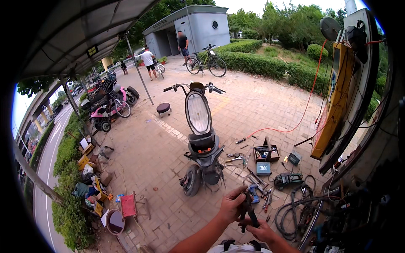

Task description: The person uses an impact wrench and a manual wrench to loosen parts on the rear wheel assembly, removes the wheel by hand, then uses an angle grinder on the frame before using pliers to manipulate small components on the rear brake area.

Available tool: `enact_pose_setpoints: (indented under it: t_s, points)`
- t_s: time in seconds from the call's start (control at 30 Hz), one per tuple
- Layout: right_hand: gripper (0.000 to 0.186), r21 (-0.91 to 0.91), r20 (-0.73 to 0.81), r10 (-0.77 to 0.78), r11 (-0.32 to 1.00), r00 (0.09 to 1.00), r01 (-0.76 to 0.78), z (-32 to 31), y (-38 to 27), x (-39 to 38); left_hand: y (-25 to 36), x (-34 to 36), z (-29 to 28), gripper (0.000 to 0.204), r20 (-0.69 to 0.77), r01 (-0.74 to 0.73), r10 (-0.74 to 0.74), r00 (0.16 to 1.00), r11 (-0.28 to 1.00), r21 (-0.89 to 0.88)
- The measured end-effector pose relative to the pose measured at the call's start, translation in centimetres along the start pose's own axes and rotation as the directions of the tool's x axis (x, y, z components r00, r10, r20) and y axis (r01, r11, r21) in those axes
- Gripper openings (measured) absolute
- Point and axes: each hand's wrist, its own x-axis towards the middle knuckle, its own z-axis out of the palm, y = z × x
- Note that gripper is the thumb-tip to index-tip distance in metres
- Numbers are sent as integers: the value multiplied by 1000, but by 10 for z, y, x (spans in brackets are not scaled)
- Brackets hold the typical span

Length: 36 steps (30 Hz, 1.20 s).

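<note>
Together, two hands (233, 205) (261, 231) hold one dark tool (252, 216)

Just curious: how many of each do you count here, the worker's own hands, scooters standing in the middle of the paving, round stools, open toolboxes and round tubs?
Left hand and right hand: 2
Scooter in the middle: 1
Round stool: 1
Open toolbox: 1
Round tub: 1
Total: 6

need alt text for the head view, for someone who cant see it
A person's left hand and right hand hold a dark tool-like object near a scooter on brick paving. Tools and a toolbox lie to the right; people and bicycles stand in the background.
</note>
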Motion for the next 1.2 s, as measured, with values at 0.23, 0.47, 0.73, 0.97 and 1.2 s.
enact_pose_setpoints:
  t_s: [0.23, 0.47, 0.73, 0.97, 1.2]
  points:
    - [21, -307, 28, -141, 941, 990, 143, 26, -1, 15, 41, -7, -25, 40, 143, 97, -119, 982, 984, 151]
    - [18, -449, 145, -189, 862, 971, 235, 39, -24, 20, 120, -12, -15, 37, 240, 42, -288, 927, 716, 696]
    - [26, -361, 100, -164, 913, 981, 189, 55, -32, 27, 104, -13, -39, 33, 273, -5, -195, 942, 806, 592]
    - [36, -344, 33, -92, 934, 995, 97, 53, -27, 35, 69, -10, -37, 39, 299, 77, -94, 950, 995, 65]
    - [33, -270, -30, -49, 962, 998, 39, 62, -16, 32, 62, -16, -51, 36, 307, 114, -111, 945, 993, 9]
